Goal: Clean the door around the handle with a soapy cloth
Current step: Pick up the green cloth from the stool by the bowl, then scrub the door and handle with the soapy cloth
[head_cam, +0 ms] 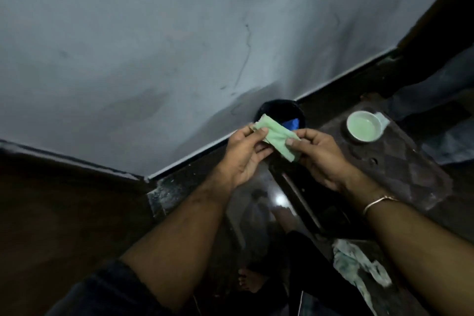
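Door and handle, the things to be cleaned, cannot be made out here: a brown panel at the left may be the door, but no handle shows on it, so no wiping of it can be judged done. The grey wall fills the upper view, stained and cracked, with the dark glossy floor below it. A dark patterned table stands at the right, and a crumpled rag lies on its near end. A black bin sits against the wall just behind the hands. A white bowl of pale liquid, likely the soapy water, rests on the table's far end.

Both hands are raised between bin and table. The left hand pinches one end of the green cloth between thumb and curled fingers; the right hand pinches the other end the same way, a thin bangle on its wrist. The cloth is folded into a small pad stretched between them, well apart from the brown panel.

Judging by this, the work is at the preparing stage: cloth in hand, perhaps being folded. Whether it is wet I cannot tell. All the wiping around the handle appears left to do.
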{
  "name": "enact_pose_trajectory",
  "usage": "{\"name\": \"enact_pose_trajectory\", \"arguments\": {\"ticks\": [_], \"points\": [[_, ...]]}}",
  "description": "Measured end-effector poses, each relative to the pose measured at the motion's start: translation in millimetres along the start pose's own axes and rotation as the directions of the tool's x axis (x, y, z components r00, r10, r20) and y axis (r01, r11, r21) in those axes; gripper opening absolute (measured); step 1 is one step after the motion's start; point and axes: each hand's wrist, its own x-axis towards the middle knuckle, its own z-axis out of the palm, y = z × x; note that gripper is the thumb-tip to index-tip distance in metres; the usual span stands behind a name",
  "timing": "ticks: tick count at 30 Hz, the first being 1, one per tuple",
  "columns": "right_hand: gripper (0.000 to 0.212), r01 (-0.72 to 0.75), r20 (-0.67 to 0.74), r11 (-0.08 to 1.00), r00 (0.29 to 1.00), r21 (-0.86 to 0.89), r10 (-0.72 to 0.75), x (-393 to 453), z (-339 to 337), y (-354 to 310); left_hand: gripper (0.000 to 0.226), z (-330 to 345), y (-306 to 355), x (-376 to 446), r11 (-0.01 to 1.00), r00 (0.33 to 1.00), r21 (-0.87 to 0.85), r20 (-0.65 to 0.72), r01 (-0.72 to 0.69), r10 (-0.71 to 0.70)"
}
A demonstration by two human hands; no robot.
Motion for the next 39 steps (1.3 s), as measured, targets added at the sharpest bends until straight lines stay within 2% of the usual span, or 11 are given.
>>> {"name": "enact_pose_trajectory", "arguments": {"ticks": [5, 8, 11, 13, 17, 20, 24, 27, 31, 35, 39], "points": [[0.038, -0.01, 0.231, 0.992, 0.972, -0.13, 0.04, -5, 100, -32, 0.014, -41, 69, -52, 0.962, 0.952, 0.069, -0.137, -0.265, 0.272], [0.032, 0.056, 0.309, 0.967, 0.951, -0.248, 0.024, -11, 160, -47, 0.016, -63, 106, -84, 0.899, 0.879, 0.179, -0.203, -0.399, 0.431], [0.014, 0.117, 0.394, 0.953, 0.919, -0.278, 0.002, -16, 221, -57, 0.014, -88, 142, -119, 0.829, 0.784, 0.24, -0.273, -0.505, 0.557], [0.009, 0.144, 0.441, 0.952, 0.897, -0.271, -0.01, -20, 255, -63, 0.022, -103, 162, -142, 0.825, 0.756, 0.217, -0.33, -0.522, 0.565], [0.012, 0.128, 0.538, 0.961, 0.843, -0.244, 0.024, -35, 319, -73, 0.072, -139, 188, -189, 0.847, 0.765, 0.098, -0.386, -0.523, 0.516], [0.019, 0.118, 0.602, 0.967, 0.797, -0.226, 0.043, -45, 364, -78, 0.082, -160, 204, -219, 0.828, 0.737, 0.067, -0.422, -0.556, 0.529], [0.03, 0.115, 0.73, 0.973, 0.68, -0.198, 0.068, -57, 415, -86, 0.077, -176, 233, -247, 0.737, 0.618, 0.069, -0.495, -0.672, 0.61], [0.03, 0.126, 0.799, 0.978, 0.598, -0.165, 0.057, -61, 453, -92, 0.07, -187, 255, -269, 0.648, 0.498, 0.117, -0.542, -0.753, 0.677], [0.027, 0.142, 0.879, 0.98, 0.472, -0.142, 0.058, -66, 504, -107, 0.049, -192, 287, -298, 0.503, 0.326, 0.179, -0.572, -0.845, 0.753], [0.026, 0.144, 0.927, 0.98, 0.368, -0.139, 0.077, -71, 535, -121, 0.028, -188, 304, -316, 0.467, 0.244, 0.248, -0.6, -0.848, 0.762], [0.031, 0.124, 0.962, 0.979, 0.241, -0.164, 0.131, -73, 553, -132, 0.023, -186, 313, -326, 0.452, 0.16, 0.316, -0.645, -0.834, 0.748]]}}
